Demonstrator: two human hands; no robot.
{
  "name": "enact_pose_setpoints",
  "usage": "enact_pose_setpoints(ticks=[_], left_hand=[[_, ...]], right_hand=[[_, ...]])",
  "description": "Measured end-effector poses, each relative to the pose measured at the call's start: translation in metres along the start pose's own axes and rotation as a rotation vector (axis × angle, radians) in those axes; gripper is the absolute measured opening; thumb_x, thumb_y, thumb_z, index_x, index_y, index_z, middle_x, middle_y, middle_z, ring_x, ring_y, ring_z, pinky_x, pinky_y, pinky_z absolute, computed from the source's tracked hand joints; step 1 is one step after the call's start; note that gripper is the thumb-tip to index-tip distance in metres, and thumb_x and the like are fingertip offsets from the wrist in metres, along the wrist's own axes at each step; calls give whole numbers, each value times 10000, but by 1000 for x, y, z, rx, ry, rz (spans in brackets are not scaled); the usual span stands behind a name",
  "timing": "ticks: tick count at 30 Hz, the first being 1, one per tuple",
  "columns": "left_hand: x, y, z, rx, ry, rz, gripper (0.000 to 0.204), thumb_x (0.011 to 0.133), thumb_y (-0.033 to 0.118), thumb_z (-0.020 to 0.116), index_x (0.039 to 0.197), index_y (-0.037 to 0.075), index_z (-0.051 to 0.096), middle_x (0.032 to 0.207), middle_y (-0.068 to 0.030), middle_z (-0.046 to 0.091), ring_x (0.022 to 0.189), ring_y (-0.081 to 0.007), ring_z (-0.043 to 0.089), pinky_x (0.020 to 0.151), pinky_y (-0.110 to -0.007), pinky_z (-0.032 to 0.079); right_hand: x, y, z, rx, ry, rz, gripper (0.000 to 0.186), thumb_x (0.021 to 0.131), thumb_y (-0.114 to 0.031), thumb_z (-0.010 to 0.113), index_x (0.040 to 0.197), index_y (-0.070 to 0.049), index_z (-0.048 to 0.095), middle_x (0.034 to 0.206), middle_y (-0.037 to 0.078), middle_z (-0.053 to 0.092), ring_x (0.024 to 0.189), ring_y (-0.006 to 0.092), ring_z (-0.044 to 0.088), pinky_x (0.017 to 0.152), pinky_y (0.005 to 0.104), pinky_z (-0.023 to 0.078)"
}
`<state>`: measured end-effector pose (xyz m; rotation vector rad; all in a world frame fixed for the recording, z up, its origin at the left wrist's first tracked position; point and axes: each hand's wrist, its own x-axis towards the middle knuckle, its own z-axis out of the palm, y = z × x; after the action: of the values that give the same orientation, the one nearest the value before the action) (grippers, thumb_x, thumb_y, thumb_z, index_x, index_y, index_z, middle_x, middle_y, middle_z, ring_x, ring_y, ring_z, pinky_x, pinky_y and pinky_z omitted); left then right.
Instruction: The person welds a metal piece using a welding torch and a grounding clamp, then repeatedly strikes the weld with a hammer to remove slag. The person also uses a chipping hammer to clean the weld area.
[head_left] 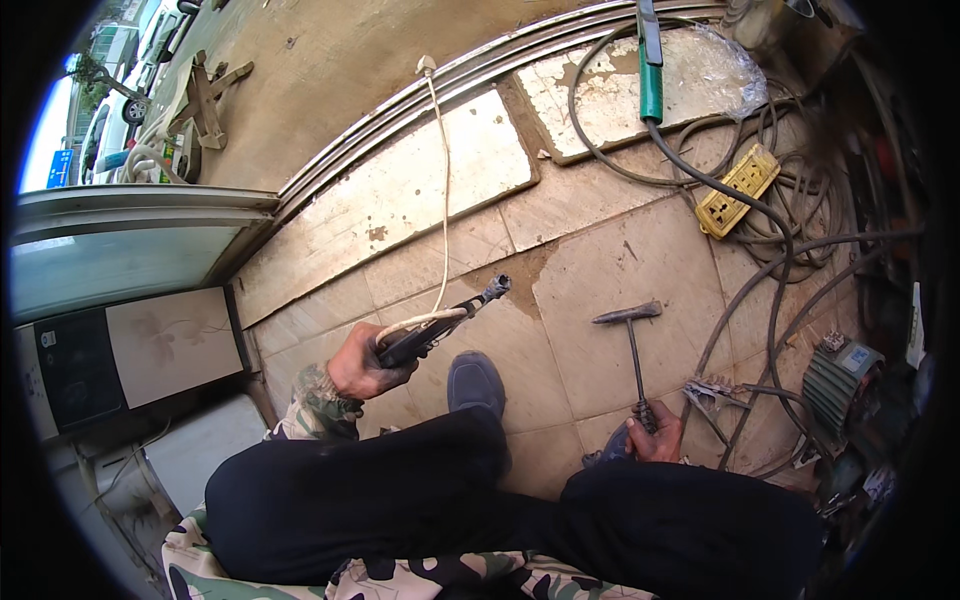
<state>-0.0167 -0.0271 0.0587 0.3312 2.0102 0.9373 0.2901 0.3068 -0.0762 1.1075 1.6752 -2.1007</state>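
My left hand (371, 361) is closed around a long black tool (425, 335) with a metal tip pointing up and right. I cannot tell its exact kind. A pale cord (445, 190) loops beside my fingers and runs from it up to a plug lying by the door rail. Low on the right, my right hand (657, 432) grips the coiled-wire handle of a chipping hammer (636, 360). Its dark head hangs above the floor tiles or lies near them; I cannot tell which. My knees and part of one shoe show between the hands.
A green-handled welding electrode holder (651, 85) lies at the far right, trailing black cable (745, 210). Beside it are a yellow power strip (740, 190) and plastic wrap (735, 85). A finned green motor (842, 380) stands right. Cabinets (175, 345) are left, a metal door track (400, 130) beyond.
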Motion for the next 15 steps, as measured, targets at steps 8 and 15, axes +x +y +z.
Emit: enact_pose_setpoints(ticks=[8, 15], left_hand=[[4, -5, -22, -194, -141, -244, 200, 873, 47, 771, 1064, -2, 741, 841, -4, 706, 729, -83, 611, 653, -252, 495], [5, -3, -18, -197, -179, -190, 189, 878, 53, 766, 1050, -20, 742, 820, -2, 703, 712, -78, 609, 645, -241, 489]], right_hand=[[1, 11, -5, -23, -13, -45, 161, 924, -49, 690, 1014, 65, 621, 623, 53, 606, 509, 113, 574, 477, 287, 436], [0, 14, -6, -42, -1, -67, 151, 918, -35, 688, 1007, 70, 626, 620, 54, 601, 506, 112, 568, 480, 286, 434]])
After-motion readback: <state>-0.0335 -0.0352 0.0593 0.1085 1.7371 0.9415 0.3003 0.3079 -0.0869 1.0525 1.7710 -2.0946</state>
